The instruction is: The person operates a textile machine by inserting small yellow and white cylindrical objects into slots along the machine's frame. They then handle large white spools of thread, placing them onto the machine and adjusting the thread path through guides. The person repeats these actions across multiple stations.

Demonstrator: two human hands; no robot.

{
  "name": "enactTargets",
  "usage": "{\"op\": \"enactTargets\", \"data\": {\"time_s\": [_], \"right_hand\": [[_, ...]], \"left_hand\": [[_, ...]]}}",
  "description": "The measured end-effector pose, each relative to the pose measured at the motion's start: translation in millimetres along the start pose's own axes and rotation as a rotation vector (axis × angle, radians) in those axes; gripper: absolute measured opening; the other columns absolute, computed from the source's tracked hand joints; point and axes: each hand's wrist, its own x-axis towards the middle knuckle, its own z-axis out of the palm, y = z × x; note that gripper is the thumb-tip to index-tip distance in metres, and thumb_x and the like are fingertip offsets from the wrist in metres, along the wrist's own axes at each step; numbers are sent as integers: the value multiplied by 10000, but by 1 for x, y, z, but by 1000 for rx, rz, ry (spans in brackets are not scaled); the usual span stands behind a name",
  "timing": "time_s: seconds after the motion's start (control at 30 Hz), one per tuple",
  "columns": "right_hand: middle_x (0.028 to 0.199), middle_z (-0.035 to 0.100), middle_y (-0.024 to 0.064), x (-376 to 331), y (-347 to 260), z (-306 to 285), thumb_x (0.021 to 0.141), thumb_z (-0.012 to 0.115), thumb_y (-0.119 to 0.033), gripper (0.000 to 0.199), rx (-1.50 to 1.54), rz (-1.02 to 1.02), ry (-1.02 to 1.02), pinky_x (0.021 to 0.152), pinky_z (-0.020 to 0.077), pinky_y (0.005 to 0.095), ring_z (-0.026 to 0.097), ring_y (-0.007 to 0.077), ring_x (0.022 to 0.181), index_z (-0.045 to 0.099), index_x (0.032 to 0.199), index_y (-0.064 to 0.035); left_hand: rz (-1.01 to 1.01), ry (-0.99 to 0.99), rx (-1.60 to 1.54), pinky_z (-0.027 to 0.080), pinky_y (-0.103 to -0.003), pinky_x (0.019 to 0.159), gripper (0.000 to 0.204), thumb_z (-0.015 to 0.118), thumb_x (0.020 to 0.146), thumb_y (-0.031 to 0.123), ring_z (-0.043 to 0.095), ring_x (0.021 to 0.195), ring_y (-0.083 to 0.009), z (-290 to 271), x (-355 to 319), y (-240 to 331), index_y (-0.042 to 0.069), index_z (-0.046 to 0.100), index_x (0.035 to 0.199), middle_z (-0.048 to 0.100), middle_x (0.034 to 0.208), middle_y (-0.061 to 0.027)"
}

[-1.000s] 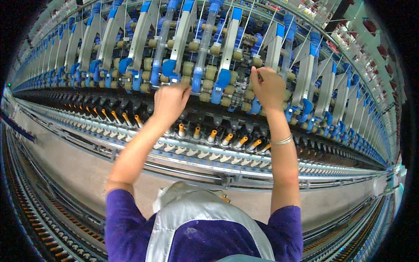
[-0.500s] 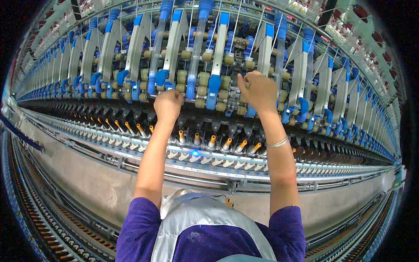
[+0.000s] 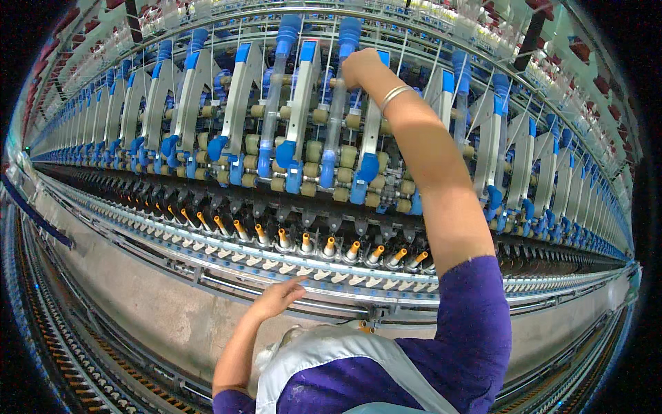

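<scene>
My right hand [image 3: 367, 67] is raised to the upper part of a spinning frame, its fingers curled and mostly hidden behind the hand. It is beside the blue collar [image 3: 349, 36] of a clear tube [image 3: 337, 114] and the top of a grey pressure arm [image 3: 372, 131]. What the fingers hold, if anything, cannot be seen. Lower down, my left hand [image 3: 279, 298] hangs in front of the machine's front rail [image 3: 331, 303]. Its fingers are loosely stretched out, with nothing visible in them. Above it runs a row of spindles with orange tube tops [image 3: 330, 244].
More grey arms with blue tips [image 3: 241, 54] and pale rollers [image 3: 348, 153] stretch to both sides. White hooked pieces [image 3: 286, 268] line the rail under the spindles. A second machine row [image 3: 76, 345] curves behind me, across a pale floor [image 3: 158, 283].
My right hand has risen from the rollers to the tube's top. My left hand has left the rollers and dropped below the spindle rail. The view has shifted slightly.
</scene>
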Motion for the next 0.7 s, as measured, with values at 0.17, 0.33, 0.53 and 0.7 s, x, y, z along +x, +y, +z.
{"op": "enactTargets", "data": {"time_s": [0.17,0.33,0.53,0.7], "right_hand": [[969,708,130,18,7,1,738,629,-219,241,194,12,-298,729,539,424,685,284,873,733,900,-74],[1018,700,127,8,-2,15,735,628,-199,279,-28,66,-6,756,536,414,679,268,933,720,965,-69],[941,699,159,22,9,0,704,600,-166,332,174,-33,-315,702,538,409,685,277,859,711,972,-3],[915,700,159,-3,-3,-7,684,611,-110,210,61,-4,-167,797,534,401,667,330,859,709,838,-7]], "left_hand": [[-250,204,-199,519,-316,675,357,615,917,275,670,736,-181,17,12,-75,20,608,1166,693,811,-96],[-456,110,-638,543,-298,657,305,559,941,262,665,747,-170,86,83,-186,-2,615,1084,687,899,-88],[-693,288,-1066,537,-351,573,274,613,887,201,612,693,-223,144,143,-244,-28,565,1028,617,814,-99],[-703,298,-1367,506,-370,656,174,595,908,166,550,700,-207,179,187,-274,57,570,1041,593,857,-73]]}}
